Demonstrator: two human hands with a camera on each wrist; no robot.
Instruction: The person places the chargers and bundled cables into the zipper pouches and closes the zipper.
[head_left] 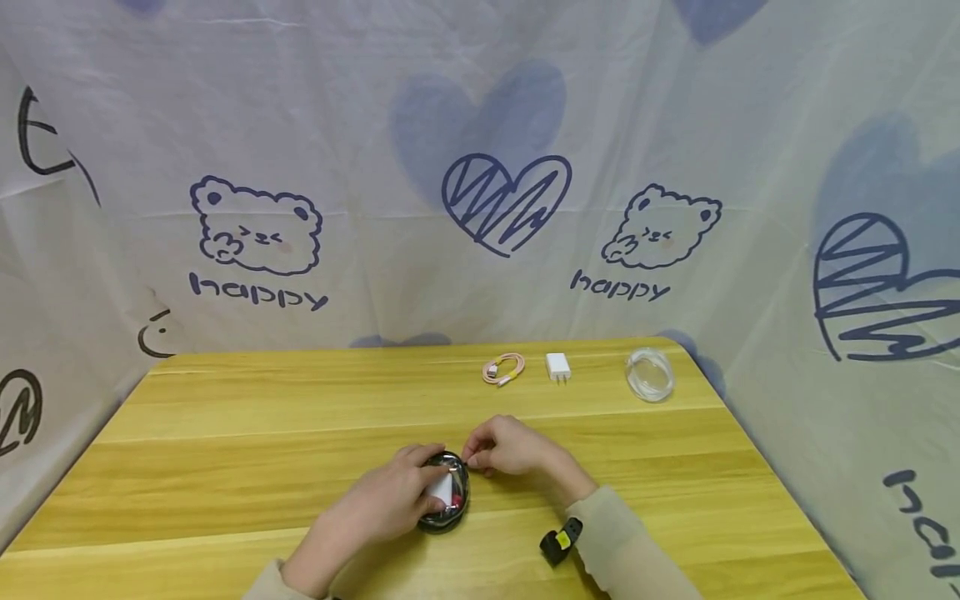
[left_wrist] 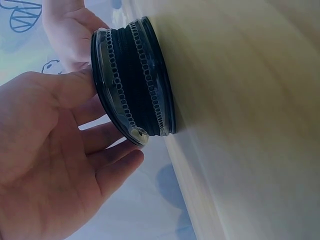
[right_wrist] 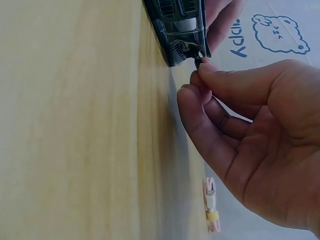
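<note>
Where the wooden table comes nearest the person, one round, black-rimmed zip case with a clear lid, lying flat between the two hands. Left hand: bent round the case's left side, thumb and fingers over the lid, covering part of it. Right hand: thumb and finger pinching the small black zipper pull at the case's edge, fingertips partly hiding it. Under the lid: a white block and a red item, neither clearly identifiable through the glare and the covering fingers. Toward the far edge, well apart from the case, left to right: one coiled pink cable with a yellow tie; one white plug adapter, prongs toward the person; one clear coil near the far right corner. Black band with a yellow patch, at the right sleeve. Behind the table, a pale cloth printed with hearts, bears and "happy".
</note>
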